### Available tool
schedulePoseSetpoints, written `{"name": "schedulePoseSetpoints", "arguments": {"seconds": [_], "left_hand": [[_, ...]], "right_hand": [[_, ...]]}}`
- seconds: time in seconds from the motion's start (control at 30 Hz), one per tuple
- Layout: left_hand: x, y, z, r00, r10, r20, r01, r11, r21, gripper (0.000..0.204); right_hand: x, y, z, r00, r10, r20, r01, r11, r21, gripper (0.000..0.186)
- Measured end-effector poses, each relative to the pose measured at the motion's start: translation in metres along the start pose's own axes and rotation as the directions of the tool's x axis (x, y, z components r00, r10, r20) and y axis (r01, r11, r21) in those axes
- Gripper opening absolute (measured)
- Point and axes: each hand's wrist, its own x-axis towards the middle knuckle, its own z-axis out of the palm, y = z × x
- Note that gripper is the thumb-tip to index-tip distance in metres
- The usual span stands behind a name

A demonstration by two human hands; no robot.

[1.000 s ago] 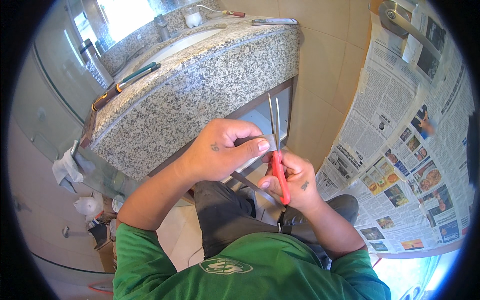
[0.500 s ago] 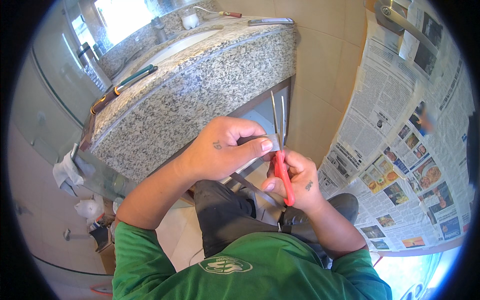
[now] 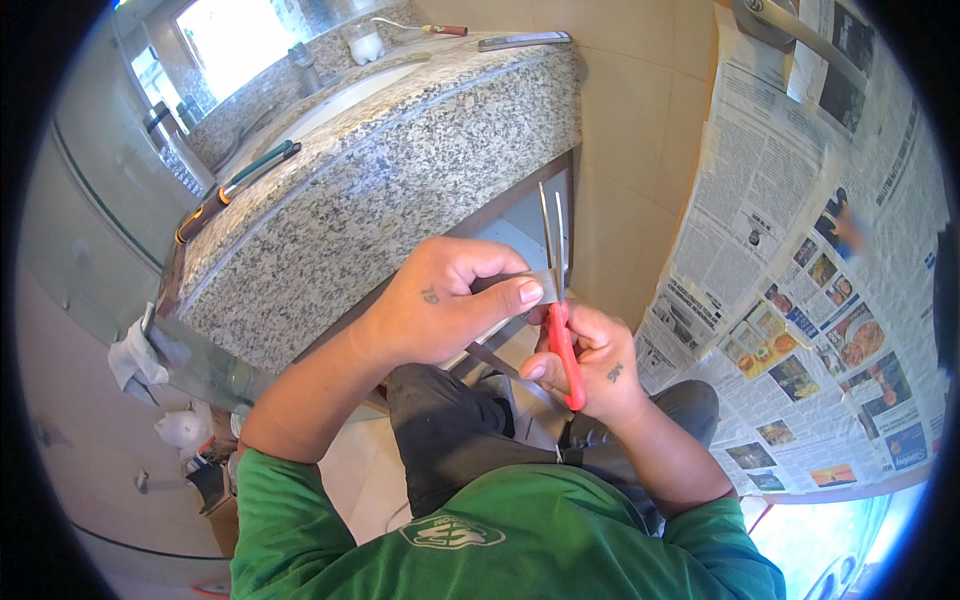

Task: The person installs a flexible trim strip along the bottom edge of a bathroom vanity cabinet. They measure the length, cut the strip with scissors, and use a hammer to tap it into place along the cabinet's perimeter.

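Between thumb and fingers, my left hand [image 3: 450, 305] pinches a thin dark grey strip [image 3: 546, 286], whose short end sticks out past the thumb. Another length of strip hangs below that hand, toward my knees. My right hand [image 3: 600, 365] grips a pair of scissors [image 3: 570, 362] by the red handles. The blades point up and away from me, spread a little apart, with the strip's end at their base. Whether the strip lies fully between the blades I cannot tell.
Ahead stands a granite counter [image 3: 400, 170] with a basin [image 3: 350, 97]. On it lie a screwdriver-like tool [image 3: 205, 213], a phone [image 3: 525, 40] and a red-handled tool [image 3: 445, 30]. A newspaper-covered door [image 3: 780, 280] is at right. Glass [image 3: 95, 220] and a white cloth [image 3: 135, 355] are at left.
The surroundings have shifted slightly left and up in the view. Both hands keep nearly the same pose, and the scissor blades appear slightly closer together.
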Motion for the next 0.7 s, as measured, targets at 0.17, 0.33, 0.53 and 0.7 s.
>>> {"name": "schedulePoseSetpoints", "arguments": {"seconds": [0.17, 0.33, 0.53, 0.7], "left_hand": [[0.006, 0.001, 0.004, 0.999, -0.025, 0.023, 0.025, 1.000, -0.009, 0.022], [0.011, -0.004, 0.008, 0.999, -0.026, 0.042, 0.026, 1.000, -0.006, 0.023], [0.015, -0.003, 0.012, 0.997, -0.029, 0.073, 0.032, 0.999, -0.040, 0.027], [0.018, 0.002, 0.013, 0.997, -0.037, 0.066, 0.039, 0.999, -0.029, 0.029]], "right_hand": [[-0.002, 0.007, -0.007, 1.000, 0.001, -0.028, -0.002, 0.998, -0.056, 0.053], [-0.004, 0.009, -0.009, 0.998, 0.042, -0.043, -0.043, 0.999, -0.018, 0.052], [-0.002, -0.001, -0.014, 0.999, -0.043, -0.030, 0.041, 0.998, -0.048, 0.052], [-0.002, 0.001, -0.018, 0.997, -0.071, -0.032, 0.069, 0.996, -0.061, 0.052]]}}
